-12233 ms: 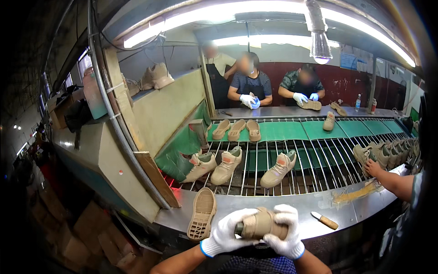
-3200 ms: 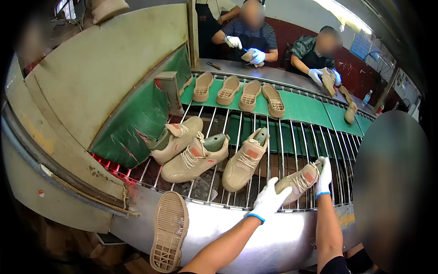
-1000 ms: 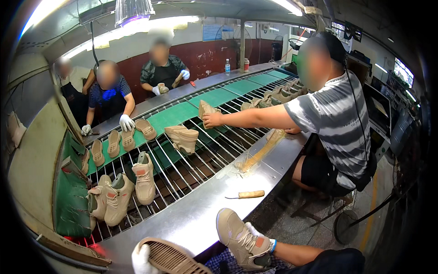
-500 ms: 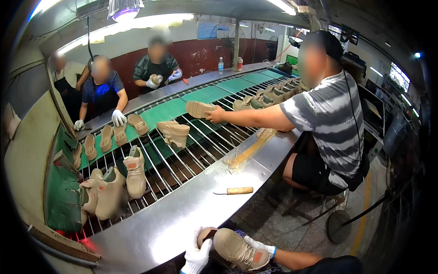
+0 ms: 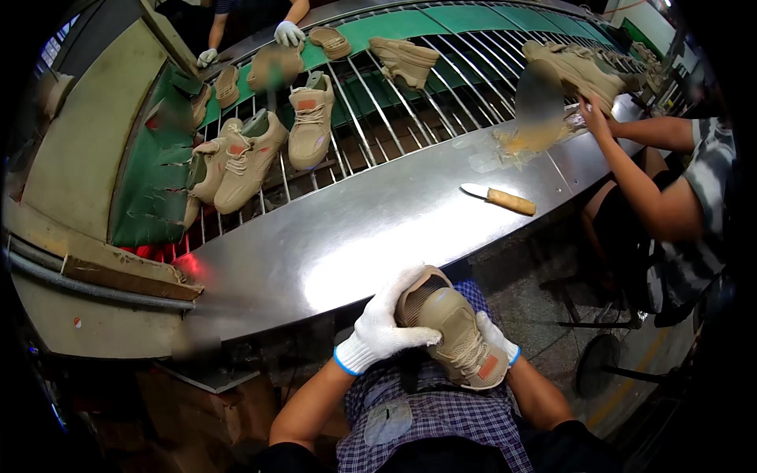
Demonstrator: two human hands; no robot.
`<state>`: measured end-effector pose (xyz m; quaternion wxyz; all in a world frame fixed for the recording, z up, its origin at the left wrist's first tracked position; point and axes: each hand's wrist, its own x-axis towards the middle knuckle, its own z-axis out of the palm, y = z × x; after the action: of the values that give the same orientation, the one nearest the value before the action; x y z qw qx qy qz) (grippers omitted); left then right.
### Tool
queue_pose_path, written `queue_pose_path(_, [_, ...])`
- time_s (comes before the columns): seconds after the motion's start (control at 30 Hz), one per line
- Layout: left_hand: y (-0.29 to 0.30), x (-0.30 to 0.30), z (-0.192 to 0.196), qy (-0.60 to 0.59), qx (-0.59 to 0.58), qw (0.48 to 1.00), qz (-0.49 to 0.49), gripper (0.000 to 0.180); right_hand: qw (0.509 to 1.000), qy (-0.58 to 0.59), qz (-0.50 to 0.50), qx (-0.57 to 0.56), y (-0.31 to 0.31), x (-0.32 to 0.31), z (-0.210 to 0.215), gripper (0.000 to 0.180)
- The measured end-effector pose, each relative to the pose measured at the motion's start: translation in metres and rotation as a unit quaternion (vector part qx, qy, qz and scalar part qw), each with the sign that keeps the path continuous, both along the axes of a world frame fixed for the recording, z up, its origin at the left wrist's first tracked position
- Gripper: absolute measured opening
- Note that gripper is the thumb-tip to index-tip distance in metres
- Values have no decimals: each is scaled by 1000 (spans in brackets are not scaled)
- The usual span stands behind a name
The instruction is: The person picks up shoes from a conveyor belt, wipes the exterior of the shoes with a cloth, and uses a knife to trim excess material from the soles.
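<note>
Above my lap I hold a tan lace-up sneaker [image 5: 461, 331], its rounded toe away from me and an orange patch near me. Past the toe shows a tan-rimmed piece with a dark hollow [image 5: 414, 301], which looks like a sole; how far the two are joined is hidden. My left hand [image 5: 386, 325], in a white knit glove, curls round that rim, its thumb against the shoe's side. My right hand [image 5: 495, 335], gloved too, clasps the opposite side, fingers partly hidden. On the metal ledge beyond lies a knife [image 5: 505, 200] with a wooden handle.
A metal ledge [image 5: 410, 225] borders a rack of rods [image 5: 363, 130] bearing several tan shoes [image 5: 310, 126] and soles [image 5: 227, 87]. A torn green curtain [image 5: 154, 165] hangs at the left. Right, a co-worker's hands hold a shoe [image 5: 587, 75]; gloved hands [image 5: 289, 34] work across the rack.
The view has tipped down, bringing my lap and forearms in. My hands still hold the shoe, with the left thumb now along its side. The co-worker at the right has brought a shoe nearer.
</note>
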<state>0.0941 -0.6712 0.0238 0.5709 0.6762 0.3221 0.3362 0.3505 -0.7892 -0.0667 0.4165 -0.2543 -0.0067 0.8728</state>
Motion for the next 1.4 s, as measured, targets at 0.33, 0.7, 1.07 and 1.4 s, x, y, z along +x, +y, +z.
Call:
queue_pose_path(0.33, [0, -1, -3, 17, 90, 996, -18, 106, 999, -20, 19, 43, 16, -4, 0, 85])
queue_pose_path(0.7, [0, -3, -7, 8, 71, 997, -21, 97, 993, -60, 38, 99, 23, -3, 14, 80])
queue_pose_path(1.07, [39, 11, 86, 18, 166, 986, -18, 90, 948, -203, -55, 237, 55, -20, 37, 91])
queue_pose_path(1.4, [27, -22, 81, 134, 93, 986, -24, 61, 663, -566, 181, 455, 66, 21, 28, 81])
